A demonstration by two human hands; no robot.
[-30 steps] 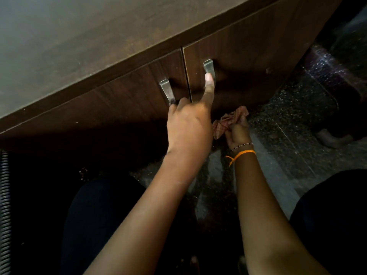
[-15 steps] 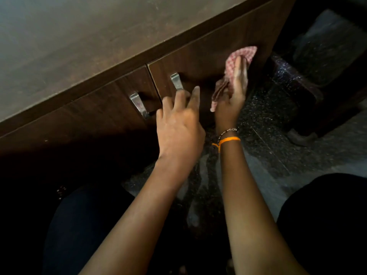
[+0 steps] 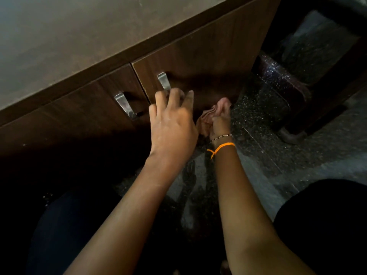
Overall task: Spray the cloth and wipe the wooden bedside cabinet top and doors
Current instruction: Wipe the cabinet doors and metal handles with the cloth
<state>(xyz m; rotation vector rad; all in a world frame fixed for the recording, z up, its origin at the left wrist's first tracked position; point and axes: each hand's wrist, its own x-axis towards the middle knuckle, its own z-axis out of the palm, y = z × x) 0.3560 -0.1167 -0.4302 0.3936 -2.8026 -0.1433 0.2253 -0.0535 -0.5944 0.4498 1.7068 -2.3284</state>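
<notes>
The dark wooden cabinet has a dull top [image 3: 79, 42] and two doors below it. The left door [image 3: 83, 108] and the right door [image 3: 202, 56] each carry a metal handle, the left handle [image 3: 125, 106] and the right handle [image 3: 164, 81]. My left hand [image 3: 172, 124] rests with spread fingers against the right door, just below its handle, holding nothing. My right hand [image 3: 219, 121] grips a bunched pink checked cloth [image 3: 206, 118] low against the right door's bottom part. No spray bottle is in view.
A speckled dark stone floor [image 3: 258, 147] runs right of the cabinet. A dark glossy furniture leg or base [image 3: 282, 90] stands at the right. My knees in dark clothing fill the lower corners [image 3: 327, 225].
My right hand has dragged the cloth down from high on the right door to its lower part. My left hand stayed by the right handle with fingers spread.
</notes>
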